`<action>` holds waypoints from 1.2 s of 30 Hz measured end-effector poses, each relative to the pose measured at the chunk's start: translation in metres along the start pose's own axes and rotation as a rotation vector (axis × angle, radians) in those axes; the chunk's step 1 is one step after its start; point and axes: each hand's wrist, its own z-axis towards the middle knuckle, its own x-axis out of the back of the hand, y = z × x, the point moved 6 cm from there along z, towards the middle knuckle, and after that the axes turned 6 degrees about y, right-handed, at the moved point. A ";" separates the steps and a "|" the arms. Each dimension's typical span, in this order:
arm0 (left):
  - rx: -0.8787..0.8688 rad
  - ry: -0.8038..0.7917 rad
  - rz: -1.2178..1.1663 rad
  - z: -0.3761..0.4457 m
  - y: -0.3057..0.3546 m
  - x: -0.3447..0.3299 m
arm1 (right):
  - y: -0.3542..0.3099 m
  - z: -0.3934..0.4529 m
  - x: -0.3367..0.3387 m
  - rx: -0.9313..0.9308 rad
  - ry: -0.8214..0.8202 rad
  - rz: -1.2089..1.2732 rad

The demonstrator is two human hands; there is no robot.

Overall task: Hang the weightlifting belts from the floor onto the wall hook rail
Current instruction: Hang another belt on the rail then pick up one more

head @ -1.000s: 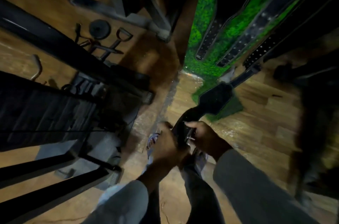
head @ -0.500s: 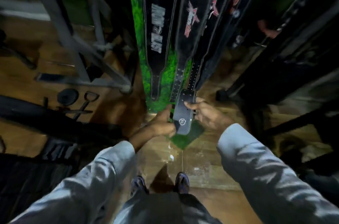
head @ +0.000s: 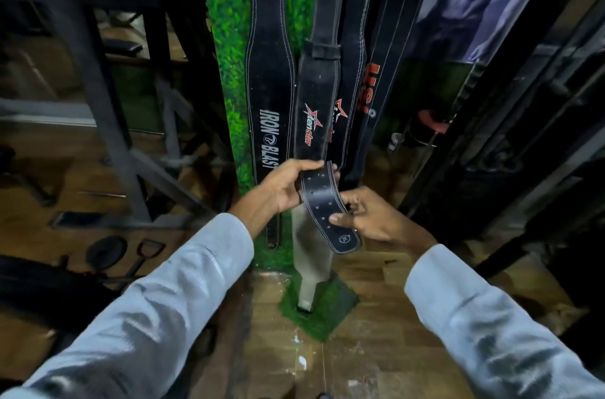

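I hold a black weightlifting belt point(head: 324, 199) by its perforated strap end, in front of the green grass-covered wall strip point(head: 226, 38). My left hand point(head: 283, 189) grips the strap from the left. My right hand point(head: 366, 218) pinches it from the right, near the rounded tip. The held belt's pale inner side point(head: 307, 254) hangs down toward the floor. Behind it hang several black belts: an "Iron Blast" belt point(head: 270, 87), a red-star belt point(head: 316, 104) and an orange-lettered belt point(head: 371, 87). The hook rail is out of view above.
Grey steel gym machine frames point(head: 98, 87) stand to the left, dark racks point(head: 523, 137) to the right. A small weight plate point(head: 106, 251) and cable handles point(head: 147, 251) lie on the wooden floor at left. A green turf patch point(head: 320, 307) lies at the wall's foot.
My view has lifted from the floor to the wall. Both hands have raised the belt from near my feet up to the hanging belts, and the strap end now bends over between my hands.
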 end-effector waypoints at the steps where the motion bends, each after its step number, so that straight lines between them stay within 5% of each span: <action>1: -0.027 0.021 0.030 0.000 0.003 -0.001 | 0.006 -0.001 -0.001 -0.033 0.002 -0.009; 4: -0.100 -0.013 0.110 -0.007 0.009 -0.001 | 0.019 -0.006 -0.010 -0.141 -0.080 0.141; 7: -0.179 -0.083 0.261 -0.019 0.012 0.006 | 0.019 -0.007 -0.024 -0.323 -0.201 0.577; 11: -0.232 -0.153 0.442 -0.036 -0.002 0.014 | 0.000 0.019 -0.030 -0.493 -0.056 0.965; 16: -0.195 -0.214 0.427 -0.061 -0.028 0.042 | -0.022 0.038 -0.061 -0.455 -0.170 0.750; 21: 0.075 -0.320 0.002 -0.083 -0.054 0.093 | -0.062 0.034 -0.081 -0.199 -0.243 0.668; 24: 0.047 -0.189 -0.240 -0.085 -0.040 0.108 | -0.086 0.024 -0.090 -0.065 -0.366 0.492; 27: -0.004 0.056 -0.177 -0.077 -0.017 0.113 | -0.096 0.008 -0.106 0.025 -0.483 0.355; 31: -0.010 0.264 -0.232 -0.067 -0.004 0.127 | -0.071 0.008 -0.114 -0.020 -0.479 0.237; 34: -0.014 0.222 -0.288 -0.072 -0.007 0.120 | -0.053 0.001 -0.105 -0.148 -0.563 0.140; 36: -0.048 0.175 -0.317 -0.073 -0.001 0.115 | -0.042 0.005 -0.097 -0.247 -0.534 0.300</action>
